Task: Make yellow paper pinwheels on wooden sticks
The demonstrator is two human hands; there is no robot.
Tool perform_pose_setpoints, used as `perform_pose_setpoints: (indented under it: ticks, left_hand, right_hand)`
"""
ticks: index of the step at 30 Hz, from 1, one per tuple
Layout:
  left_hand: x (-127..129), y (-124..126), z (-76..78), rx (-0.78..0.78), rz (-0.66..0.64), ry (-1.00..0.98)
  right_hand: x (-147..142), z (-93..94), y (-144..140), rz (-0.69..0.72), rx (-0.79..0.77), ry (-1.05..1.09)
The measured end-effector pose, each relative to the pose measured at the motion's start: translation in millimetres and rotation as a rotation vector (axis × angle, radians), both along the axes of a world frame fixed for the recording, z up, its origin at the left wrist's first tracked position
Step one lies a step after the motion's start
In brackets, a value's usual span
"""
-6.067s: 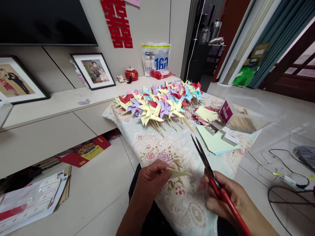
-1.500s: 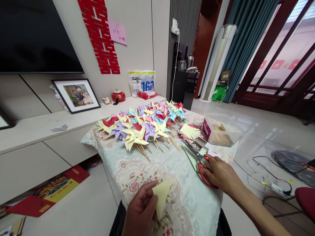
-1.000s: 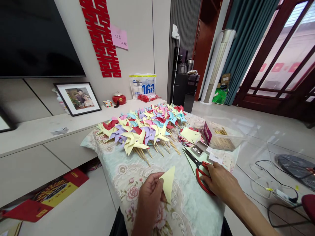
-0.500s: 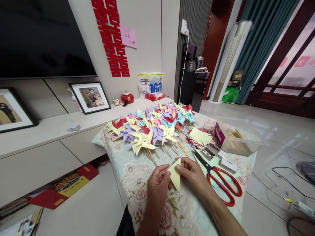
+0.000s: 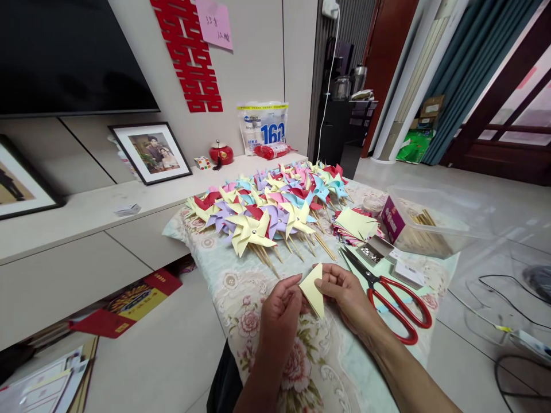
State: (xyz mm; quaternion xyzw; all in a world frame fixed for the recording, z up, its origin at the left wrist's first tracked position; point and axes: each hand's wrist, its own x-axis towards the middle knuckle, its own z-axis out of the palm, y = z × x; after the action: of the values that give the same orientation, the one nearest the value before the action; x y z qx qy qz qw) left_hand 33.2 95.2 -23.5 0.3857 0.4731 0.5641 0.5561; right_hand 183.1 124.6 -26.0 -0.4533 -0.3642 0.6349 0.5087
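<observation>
Both forearms raised from the near edge, left hand [image 5: 282,301] and right hand [image 5: 344,292] pinching a folded yellow paper triangle [image 5: 313,288] between fingertips, held just above the floral tablecloth [image 5: 241,287]. Red-handled scissors [image 5: 387,292] flat just right of the right hand.

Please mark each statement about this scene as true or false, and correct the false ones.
1. Both hands hold the folded yellow paper. True: the left hand and the right hand pinch it together.
2. The right hand grips the red scissors. False: they lie on the table, beside that hand.
3. The pinwheels lie in a pile farther back on the table. True.
4. The clear plastic box is empty. False: it holds wooden sticks.
</observation>
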Motion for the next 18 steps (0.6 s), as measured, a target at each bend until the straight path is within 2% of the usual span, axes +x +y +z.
perform_pose_setpoints:
  ticks: [7, 18]
  left_hand:
    - [1.7, 0.9, -0.7, 0.005, -0.021, -0.016]
    - [1.1, 1.3, -3.4, -0.023, 0.035, -0.002]
  right_hand:
    - [1.2, -4.1, 0.1, 0.042, 0.009, 0.000]
    - [2.0, -8.3, -0.8, 0.043, 0.021, -0.036]
